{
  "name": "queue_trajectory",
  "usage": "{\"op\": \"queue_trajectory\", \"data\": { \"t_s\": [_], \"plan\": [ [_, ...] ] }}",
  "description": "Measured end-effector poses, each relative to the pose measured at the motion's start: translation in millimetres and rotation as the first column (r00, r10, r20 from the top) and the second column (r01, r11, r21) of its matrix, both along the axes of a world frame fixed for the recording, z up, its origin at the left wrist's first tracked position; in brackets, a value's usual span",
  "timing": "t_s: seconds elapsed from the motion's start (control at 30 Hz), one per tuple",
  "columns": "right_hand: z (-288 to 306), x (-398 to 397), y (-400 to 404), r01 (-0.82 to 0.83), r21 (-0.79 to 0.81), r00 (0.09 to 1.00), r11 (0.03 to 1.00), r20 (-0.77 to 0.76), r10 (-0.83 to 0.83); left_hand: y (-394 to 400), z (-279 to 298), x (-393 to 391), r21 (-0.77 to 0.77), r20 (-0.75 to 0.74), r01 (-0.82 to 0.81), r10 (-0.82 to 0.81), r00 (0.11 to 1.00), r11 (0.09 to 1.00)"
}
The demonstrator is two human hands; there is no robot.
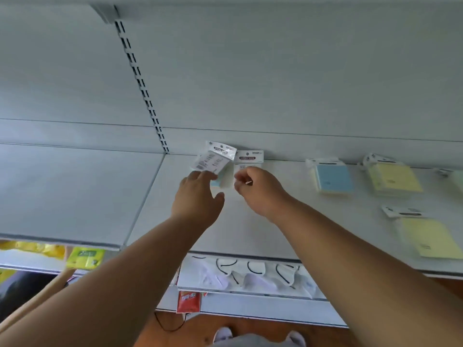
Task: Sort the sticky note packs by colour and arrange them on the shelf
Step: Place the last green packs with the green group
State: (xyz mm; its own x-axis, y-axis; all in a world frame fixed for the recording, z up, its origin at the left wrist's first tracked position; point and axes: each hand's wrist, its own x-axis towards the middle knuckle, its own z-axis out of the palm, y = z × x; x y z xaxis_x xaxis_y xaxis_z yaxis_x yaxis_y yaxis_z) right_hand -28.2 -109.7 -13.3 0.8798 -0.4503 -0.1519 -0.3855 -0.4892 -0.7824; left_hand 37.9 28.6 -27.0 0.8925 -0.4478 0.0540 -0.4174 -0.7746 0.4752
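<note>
Forearms: both of mine reach up from the bottom edge toward the back of the white shelf point(250, 236).
Left hand: my left hand point(198, 194) is at a tilted pack point(214, 156) whose printed back faces me; the fingertips lie on its lower edge, the thumb stands apart, and I cannot tell how firm the hold is.
Right hand: my right hand point(258, 189) has its fingers curled narrow around the lower part of an upright pack point(248, 159), which stands against the shelf's back wall with its header card showing.
Pack colours in hand: a pale blue-green edge shows under the tilted one; the upright one's colour is hidden by my hand.
Already placed: a blue pack point(334, 177) lies flat to the right, then a yellow stack point(393, 180), with a second yellow pack point(428, 237) nearer the front edge.
Far right: a greenish pack point(458, 180) is cut off by the frame.
Progress, my judgement: roughly midway; colour groups are started on the right, and the two packs at my hands are not yet settled.
Left to do, my judgement: lay these two with their matching colours, and join the front yellow pack to its stack.
</note>
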Motion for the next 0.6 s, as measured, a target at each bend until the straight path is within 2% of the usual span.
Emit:
{"op": "queue_trajectory", "data": {
  "t_s": [0.17, 0.27, 0.37, 0.43, 0.5, 0.6],
  "plan": [
    [-23, 50, 9, 0.119, 0.329, 0.992, 0.937, -0.007, -0.124, -16, -23, 53, 0.124, -0.021, 0.012, -0.009, 1.0, 0.992],
    [-31, 65, 17, 0.221, 0.567, 0.967, 0.793, -0.02, -0.255, -24, -26, 72, 0.176, 0.046, -0.022, 0.014, 0.999, 0.984],
    [-27, 70, 16, 0.311, 0.665, 0.928, 0.679, -0.058, -0.368, -25, -24, 80, 0.191, 0.089, 0.008, -0.025, 0.996, 0.982],
    [-21, 69, 14, 0.319, 0.68, 0.919, 0.66, -0.051, -0.392, -20, -18, 83, 0.125, 0.114, 0.019, -0.033, 0.993, 0.992],
    [-17, 65, 13, 0.333, 0.652, 0.911, 0.681, -0.034, -0.412, -14, -9, 81, -0.048, 0.101, -0.073, 0.077, 0.992, 0.996],
    [-14, 60, 14, 0.334, 0.56, 0.914, 0.758, 0.006, -0.407, 0, 2, 66, -0.337, -0.088, -0.274, 0.26, 0.962, 0.901]
  ]
}}
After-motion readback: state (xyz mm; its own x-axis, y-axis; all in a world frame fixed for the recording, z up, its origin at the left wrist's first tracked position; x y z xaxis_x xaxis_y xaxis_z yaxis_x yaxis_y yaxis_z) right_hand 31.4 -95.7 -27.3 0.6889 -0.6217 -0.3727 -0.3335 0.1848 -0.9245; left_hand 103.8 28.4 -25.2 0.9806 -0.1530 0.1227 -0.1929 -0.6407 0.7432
